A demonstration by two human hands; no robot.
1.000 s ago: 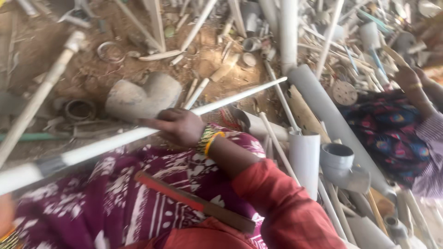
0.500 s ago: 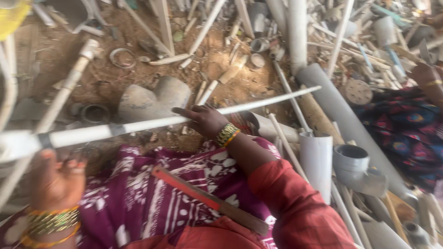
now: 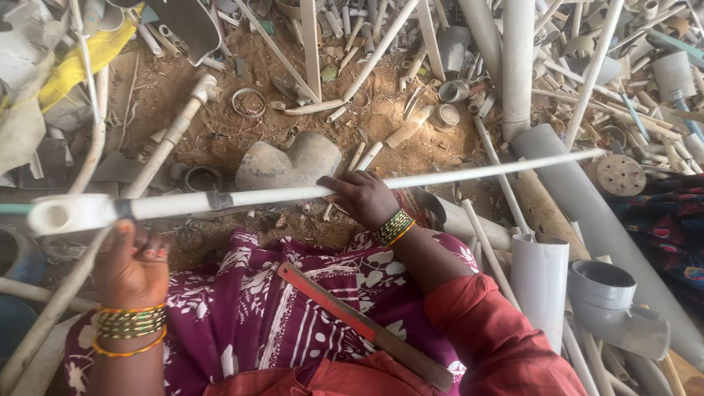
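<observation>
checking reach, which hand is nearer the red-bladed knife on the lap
Right. The right hand grips the pipe just above the knife; the left hand is farther off, left.

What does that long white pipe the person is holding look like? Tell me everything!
The long thin white plastic pipe looks dirty and scuffed. It lies almost level across the view, rising slightly to its far right tip. Its near left end carries a thicker white fitting with a round opening and a dark band behind it. The left hand grips it from below near that fitting, and the right hand rests on its middle.
</observation>
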